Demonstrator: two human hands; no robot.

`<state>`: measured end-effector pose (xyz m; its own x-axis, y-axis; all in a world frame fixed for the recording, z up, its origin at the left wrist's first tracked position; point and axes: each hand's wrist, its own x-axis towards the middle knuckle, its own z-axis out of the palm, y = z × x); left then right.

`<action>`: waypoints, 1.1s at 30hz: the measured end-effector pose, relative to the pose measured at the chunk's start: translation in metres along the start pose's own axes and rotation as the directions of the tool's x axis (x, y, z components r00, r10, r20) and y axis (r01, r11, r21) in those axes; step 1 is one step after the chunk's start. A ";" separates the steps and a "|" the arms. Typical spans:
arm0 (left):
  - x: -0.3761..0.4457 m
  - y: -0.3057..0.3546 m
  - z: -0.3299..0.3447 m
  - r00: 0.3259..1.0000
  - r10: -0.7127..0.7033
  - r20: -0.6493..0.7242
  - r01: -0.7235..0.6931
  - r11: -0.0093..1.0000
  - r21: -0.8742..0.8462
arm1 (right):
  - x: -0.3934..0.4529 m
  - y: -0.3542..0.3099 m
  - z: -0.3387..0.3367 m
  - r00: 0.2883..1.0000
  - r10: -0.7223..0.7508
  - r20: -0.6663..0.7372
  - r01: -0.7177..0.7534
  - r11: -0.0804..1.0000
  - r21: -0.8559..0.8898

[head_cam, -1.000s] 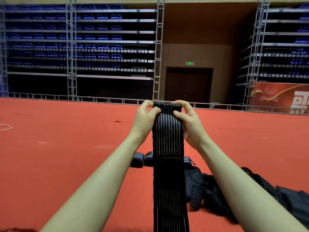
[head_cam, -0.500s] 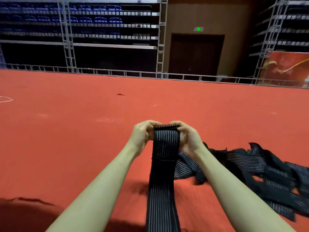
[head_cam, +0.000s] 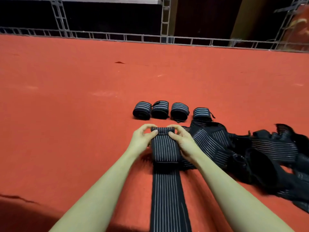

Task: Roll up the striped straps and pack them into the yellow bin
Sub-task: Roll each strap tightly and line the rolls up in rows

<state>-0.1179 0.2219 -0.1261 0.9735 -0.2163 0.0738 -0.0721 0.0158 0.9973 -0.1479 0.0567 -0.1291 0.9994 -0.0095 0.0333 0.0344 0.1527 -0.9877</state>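
Both hands are down at the red floor (head_cam: pixel 66 114), working the far end of 1 long black striped strap (head_cam: pixel 164 148). The left hand (head_cam: pixel 142 139) and the right hand (head_cam: pixel 182 141) each have fingers curled over the small roll started at that end, thumbs pressing on the flat part just behind it, so both grips are clenched on the strap. The strap runs straight back between the forearms and is cut off by the lower edge of the view, so its other end cannot be seen. A plain dark band crosses it partway along.

Beyond the hands, 4 rolled straps (head_cam: pixel 160 110) lie in a row on the floor; the rightmost sits a little apart and touches the loose pile (head_cam: pixel 250 151) of unrolled straps, which spreads to the right and runs out of view. How many straps are tangled there is hard to tell.

At the far edge of the floor a metal rail (head_cam: pixel 150 38) stands before a dark, unlit space where nothing can be made out.
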 end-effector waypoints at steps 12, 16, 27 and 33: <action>0.022 -0.047 0.002 0.994 -0.109 -0.020 0.098 0.948 -0.303 | 0.031 0.039 -0.008 1.000 0.026 -0.004 -0.026 0.995 0.100; 0.025 -0.057 0.003 0.997 -0.066 -0.048 0.055 0.977 -0.204 | 0.035 0.048 -0.010 0.999 0.016 -0.045 -0.011 0.995 0.099; 0.024 -0.051 0.001 0.996 -0.081 -0.030 0.067 0.946 -0.318 | 0.038 0.047 -0.006 1.000 -0.010 -0.026 0.011 0.999 0.049; 0.021 -0.049 0.001 0.996 -0.084 -0.021 0.073 0.946 -0.317 | 0.035 0.046 -0.008 1.000 -0.027 0.010 0.026 0.995 0.101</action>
<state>-0.0940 0.2159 -0.1734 0.9805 -0.1964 -0.0102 0.0716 0.3085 0.9485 -0.1114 0.0559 -0.1744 0.9981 -0.0041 0.0612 0.0602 0.2513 -0.9660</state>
